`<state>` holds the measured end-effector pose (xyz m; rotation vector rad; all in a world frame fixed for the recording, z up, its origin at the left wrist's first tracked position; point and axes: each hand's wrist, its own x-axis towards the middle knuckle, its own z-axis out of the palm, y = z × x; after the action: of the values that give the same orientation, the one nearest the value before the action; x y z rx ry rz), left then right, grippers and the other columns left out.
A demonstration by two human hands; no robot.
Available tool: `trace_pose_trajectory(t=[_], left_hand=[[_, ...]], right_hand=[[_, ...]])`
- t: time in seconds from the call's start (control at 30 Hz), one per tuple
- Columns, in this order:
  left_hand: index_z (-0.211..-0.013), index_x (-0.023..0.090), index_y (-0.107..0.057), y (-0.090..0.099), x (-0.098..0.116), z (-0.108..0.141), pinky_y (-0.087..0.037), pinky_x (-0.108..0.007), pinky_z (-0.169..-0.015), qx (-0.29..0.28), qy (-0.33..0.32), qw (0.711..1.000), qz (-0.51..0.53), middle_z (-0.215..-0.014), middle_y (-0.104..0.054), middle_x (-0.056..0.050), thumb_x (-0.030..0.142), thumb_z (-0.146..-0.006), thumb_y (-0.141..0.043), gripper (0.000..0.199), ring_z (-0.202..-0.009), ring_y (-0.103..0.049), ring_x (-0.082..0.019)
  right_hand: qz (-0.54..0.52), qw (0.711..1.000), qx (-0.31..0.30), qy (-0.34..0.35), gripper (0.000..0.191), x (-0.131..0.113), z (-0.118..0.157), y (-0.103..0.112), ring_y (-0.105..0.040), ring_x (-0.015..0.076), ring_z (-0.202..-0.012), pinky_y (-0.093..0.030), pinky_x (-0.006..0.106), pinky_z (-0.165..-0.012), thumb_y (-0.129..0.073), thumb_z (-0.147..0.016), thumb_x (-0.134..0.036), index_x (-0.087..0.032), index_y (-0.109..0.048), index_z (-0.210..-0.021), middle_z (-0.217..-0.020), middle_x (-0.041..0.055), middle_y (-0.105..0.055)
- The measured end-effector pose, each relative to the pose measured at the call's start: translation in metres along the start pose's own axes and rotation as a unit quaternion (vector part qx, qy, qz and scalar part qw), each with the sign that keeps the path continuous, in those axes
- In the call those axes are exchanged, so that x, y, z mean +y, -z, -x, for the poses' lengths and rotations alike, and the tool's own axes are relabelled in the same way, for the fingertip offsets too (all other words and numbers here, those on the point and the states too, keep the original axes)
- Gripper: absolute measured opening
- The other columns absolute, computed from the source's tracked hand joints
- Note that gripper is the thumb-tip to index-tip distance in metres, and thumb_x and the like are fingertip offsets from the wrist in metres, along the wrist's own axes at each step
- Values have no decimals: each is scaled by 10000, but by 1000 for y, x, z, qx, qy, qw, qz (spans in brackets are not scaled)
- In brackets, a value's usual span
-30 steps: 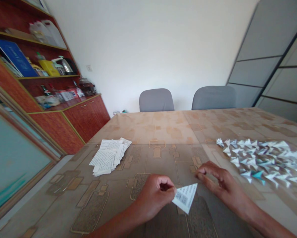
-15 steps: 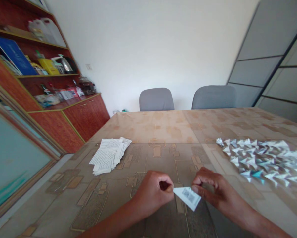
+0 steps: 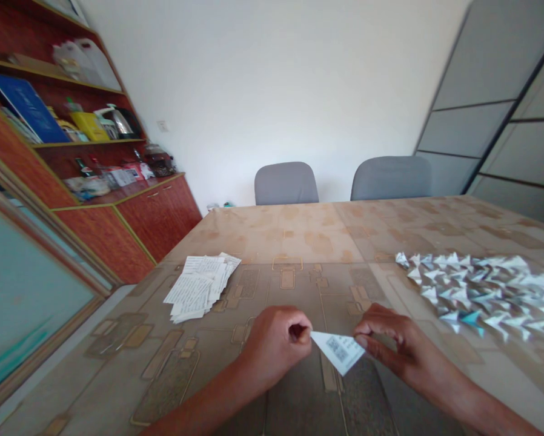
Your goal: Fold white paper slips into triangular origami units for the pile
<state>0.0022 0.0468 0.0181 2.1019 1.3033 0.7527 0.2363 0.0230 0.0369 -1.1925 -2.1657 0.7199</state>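
Note:
Between my hands, above the near part of the table, is a piece of paper folded into a triangle, printed with a square code and some text. My left hand pinches its left corner between closed fingers. At the right corner, my right hand grips the paper with thumb and forefinger. The triangle's point hangs downward. Off to the left lies a loose stack of printed paper slips. On the right stand several rows of small folded paper pieces, mostly white, one of them with blue-green on it.
A patterned cloth covers the table. Behind its far edge stand two grey chairs, the left chair and the right chair. A red-brown cabinet with loaded shelves is at the left, and grey panels at the right.
Both hands have shifted slightly up, the left one also a little leftward. The paper triangle has moved up and left with them, still pinched at both corners.

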Motion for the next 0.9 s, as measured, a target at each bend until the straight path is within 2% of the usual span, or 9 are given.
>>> trace_pose_trajectory(t=[0.17, 0.23, 0.27, 0.3, 0.37, 0.43, 0.53, 0.7, 0.9], left_hand=[[-694, 157, -696, 10, 6, -1, -369, -219, -579, 14, 5, 1000, -22, -643, -651, -7, 90, -725, -542, 171, -604, -572, -137], [-815, 162, -715, 8, 13, 1, -405, -250, -692, 43, -27, 998, -32, -781, -685, -36, 90, -744, -556, 188, -760, -607, -174], [-882, 165, -717, 5, 16, 2, -410, -261, -731, 44, -49, 998, -20, -840, -689, -47, 112, -754, -585, 192, -824, -607, -188], [-898, 170, -718, 1, 19, 3, -411, -258, -741, 20, -71, 997, -1, -848, -688, -45, 135, -763, -609, 177, -835, -603, -186], [-799, 164, -716, -10, 24, 6, -404, -236, -705, -4, -85, 996, 29, -775, -673, -28, 129, -748, -638, 100, -775, -597, -162], [-689, 151, -697, -19, 25, 8, -383, -219, -640, 14, -71, 996, 44, -674, -636, -11, 74, -708, -622, 109, -674, -573, -135], [-636, 151, -688, -24, 23, 8, -366, -210, -606, 16, -67, 996, 64, -617, -622, 6, 30, -646, -599, 151, -615, -554, -118], [-594, 156, -675, -13, 13, 3, -344, -204, -560, 7, -55, 996, 70, -572, -612, 16, 42, -647, -571, 164, -558, -535, -108], [-595, 157, -657, 7, 1, -6, -392, -203, -576, 9, -15, 996, 92, -596, -641, 9, 70, -673, -544, 162, -582, -577, -123]], right_hand=[[23, 999, 22, 0, 315, 3, 1, 2, -580, 180, -690, -417, 298, -654, -464, -962, -330, -207, -574, -695, -681, 17, -627], [32, 999, 24, 9, 302, 2, 1, -1, -574, 181, -690, -412, 301, -651, -463, -963, -302, -206, -571, -698, -677, 15, -622], [37, 999, 22, 14, 294, 1, 2, -2, -573, 183, -697, -411, 303, -654, -467, -964, -293, -206, -574, -704, -680, 15, -622], [41, 999, 19, 21, 283, 0, 2, -4, -571, 183, -703, -409, 306, -659, -476, -962, -287, -205, -578, -711, -684, 14, -621], [50, 998, 11, 38, 256, -3, 2, -8, -569, 184, -713, -405, 313, -671, -497, -958, -272, -202, -588, -729, -692, 13, -622], [56, 997, 3, 54, 240, -6, 2, -12, -566, 182, -715, -401, 320, -681, -509, -952, -252, -198, -589, -732, -692, 11, -620], [57, 996, -8, 62, 249, -10, 3, -12, -563, 183, -716, -398, 323, -682, -494, -957, -243, -196, -581, -729, -688, 11, -614], [40, 999, 3, 22, 340, -9, 3, -3, -565, 185, -695, -410, 309, -657, -449, -977, -350, -201, -567, -695, -675, 16, -608], [-43, 997, 2, -71, 424, 9, 1, 11, -579, 185, -692, -437, 289, -647, -455, -927, -531, -209, -592, -688, -692, 16, -613]])
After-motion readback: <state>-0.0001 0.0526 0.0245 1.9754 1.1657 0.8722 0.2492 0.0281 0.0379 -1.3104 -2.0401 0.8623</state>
